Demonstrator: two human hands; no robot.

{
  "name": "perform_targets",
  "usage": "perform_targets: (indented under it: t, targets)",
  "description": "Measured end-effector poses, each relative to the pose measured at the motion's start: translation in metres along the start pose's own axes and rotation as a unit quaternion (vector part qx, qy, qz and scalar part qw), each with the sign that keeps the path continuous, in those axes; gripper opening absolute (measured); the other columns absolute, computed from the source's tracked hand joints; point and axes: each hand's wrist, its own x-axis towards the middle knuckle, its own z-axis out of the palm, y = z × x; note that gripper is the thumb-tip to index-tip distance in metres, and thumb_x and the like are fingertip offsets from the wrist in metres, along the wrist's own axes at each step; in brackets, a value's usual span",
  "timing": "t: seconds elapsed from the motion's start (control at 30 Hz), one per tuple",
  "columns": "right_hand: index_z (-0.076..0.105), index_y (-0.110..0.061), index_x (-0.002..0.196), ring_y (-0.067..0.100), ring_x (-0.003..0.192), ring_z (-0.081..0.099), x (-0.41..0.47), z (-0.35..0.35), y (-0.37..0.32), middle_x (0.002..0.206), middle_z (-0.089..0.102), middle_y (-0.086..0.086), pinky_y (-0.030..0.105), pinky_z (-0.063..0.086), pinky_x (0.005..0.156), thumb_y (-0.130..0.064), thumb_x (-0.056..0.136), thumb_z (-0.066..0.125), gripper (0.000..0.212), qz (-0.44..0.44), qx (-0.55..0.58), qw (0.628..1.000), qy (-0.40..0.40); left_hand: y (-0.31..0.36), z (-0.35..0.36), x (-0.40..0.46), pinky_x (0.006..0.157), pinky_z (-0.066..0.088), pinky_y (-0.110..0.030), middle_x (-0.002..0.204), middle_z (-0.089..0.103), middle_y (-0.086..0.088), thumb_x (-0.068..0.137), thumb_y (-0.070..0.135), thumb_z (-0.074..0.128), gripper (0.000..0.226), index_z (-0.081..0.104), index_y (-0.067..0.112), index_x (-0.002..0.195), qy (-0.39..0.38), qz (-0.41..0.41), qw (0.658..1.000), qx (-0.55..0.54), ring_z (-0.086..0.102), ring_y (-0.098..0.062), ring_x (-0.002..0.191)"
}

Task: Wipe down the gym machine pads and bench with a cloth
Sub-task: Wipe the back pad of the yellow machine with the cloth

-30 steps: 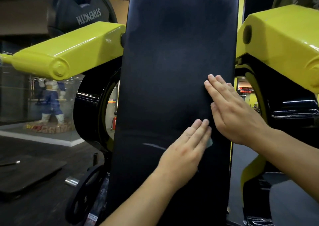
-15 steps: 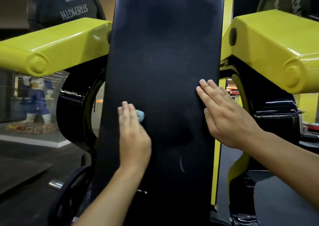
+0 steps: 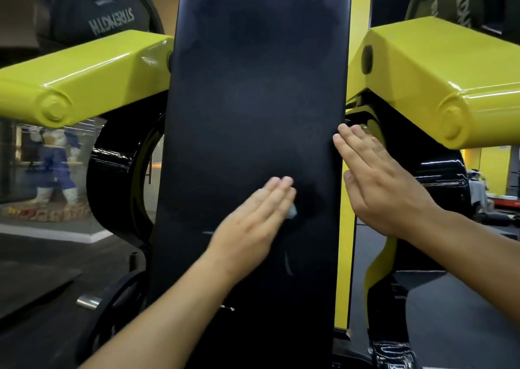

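Black pad (image 3: pixel 253 115) stood upright at centre, filling most of the view; yellow machine arms (image 3: pixel 84 78) projected to left and right behind it. Left hand (image 3: pixel 247 228) lay flat on the pad's lower middle, fingers straight and together, pressing a small pale-blue cloth (image 3: pixel 292 212), of which only a corner showed at the fingers' right side. Right hand (image 3: pixel 385 183) was flat with fingers straight, touching the pad's right edge, holding nothing. Pad surface above both hands was uncovered. Dark gym floor (image 3: pixel 36 256) lay at left.
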Motion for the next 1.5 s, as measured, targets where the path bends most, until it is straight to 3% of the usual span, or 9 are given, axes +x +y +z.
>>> perform_targets:
  t: [0.27,0.43,0.67,0.87,1.0,1.13,1.23,1.37,1.5]
  targets:
    - [0.015,-0.013,0.163,0.01,0.157,-0.005,-0.004,-0.008,-0.004,0.171,0.005,0.001,0.039,0.009,0.129,-0.022,0.103,0.029,0.063,-0.006,0.003,1.0,-0.011,-0.01,0.01,0.014,0.128,0.011,-0.049,0.164,0.014,-0.033,0.101,-0.013,0.039,0.052,0.026,-0.017,0.151,0.077,-0.28,0.957,-0.009,0.004,-0.045,0.156]
    - [0.017,-0.011,0.162,0.011,0.157,-0.003,0.0,-0.009,-0.003,0.171,0.008,0.003,0.041,0.012,0.128,-0.021,0.101,0.029,0.063,-0.003,0.008,1.0,-0.002,0.059,0.022,0.076,0.126,0.022,-0.046,0.165,0.025,-0.023,0.099,-0.002,0.039,0.055,0.034,-0.006,0.154,0.114,-0.196,0.972,-0.056,0.016,-0.038,0.156]
    - [0.019,-0.01,0.162,0.013,0.157,-0.002,0.006,-0.007,-0.007,0.171,0.009,0.004,0.038,0.009,0.128,-0.02,0.101,0.032,0.063,-0.017,-0.001,1.0,0.0,0.057,0.016,0.041,0.125,0.025,-0.043,0.165,0.028,-0.018,0.101,0.001,0.017,0.057,0.036,-0.001,0.155,0.004,0.011,0.999,-0.033,0.019,-0.032,0.156]
    - [0.012,-0.014,0.163,0.006,0.155,-0.011,0.004,-0.001,-0.012,0.171,0.001,0.0,0.028,-0.004,0.127,-0.02,0.104,0.034,0.064,-0.009,0.015,1.0,-0.024,-0.056,-0.009,-0.029,0.125,0.025,-0.046,0.166,0.024,-0.022,0.098,-0.008,0.04,0.061,0.026,-0.005,0.157,0.053,-0.189,0.979,0.047,0.019,-0.034,0.156]
    - [0.011,-0.014,0.163,0.007,0.155,-0.013,0.001,0.004,-0.009,0.171,-0.001,0.0,0.03,-0.004,0.127,-0.019,0.105,0.036,0.063,-0.02,0.006,0.999,-0.04,-0.055,-0.002,-0.023,0.127,0.006,-0.024,0.167,0.02,-0.018,0.108,0.002,0.039,0.05,0.029,-0.005,0.156,0.094,-0.371,0.923,0.027,0.014,-0.031,0.157]
    - [0.014,-0.012,0.163,0.01,0.156,-0.01,0.002,0.009,-0.007,0.171,0.002,0.002,0.035,0.003,0.128,-0.023,0.103,0.03,0.063,-0.028,-0.006,0.999,-0.043,0.021,0.025,0.0,0.128,0.011,-0.047,0.166,0.011,-0.028,0.103,-0.002,0.03,0.055,0.019,-0.011,0.156,0.084,-0.267,0.959,-0.036,0.003,-0.04,0.157]
    - [0.018,-0.01,0.162,0.013,0.157,-0.005,0.006,0.013,-0.009,0.171,0.006,0.004,0.037,0.006,0.128,-0.024,0.102,0.03,0.063,-0.03,-0.017,0.999,-0.031,0.069,0.025,0.002,0.123,0.028,-0.046,0.165,0.027,-0.018,0.096,-0.004,0.043,0.058,0.037,-0.003,0.154,0.055,-0.117,0.99,-0.064,0.015,-0.032,0.157]
    - [0.017,-0.009,0.162,0.014,0.157,-0.004,0.012,0.015,-0.012,0.171,0.006,0.004,0.04,0.009,0.128,-0.024,0.102,0.03,0.063,-0.039,-0.026,0.998,-0.032,0.054,0.005,-0.013,0.123,0.03,-0.041,0.167,0.026,-0.014,0.104,0.004,0.017,0.055,0.035,0.002,0.156,-0.046,0.074,0.996,-0.038,0.016,-0.029,0.157]
    - [0.015,-0.011,0.162,0.012,0.157,-0.008,0.017,0.019,-0.018,0.171,0.003,0.003,0.038,0.005,0.129,-0.026,0.102,0.03,0.064,-0.041,-0.02,0.998,-0.037,-0.012,-0.01,-0.045,0.123,0.03,-0.043,0.167,0.025,-0.013,0.1,-0.004,0.031,0.056,0.035,0.002,0.156,-0.054,0.037,0.998,-0.019,0.02,-0.028,0.156]
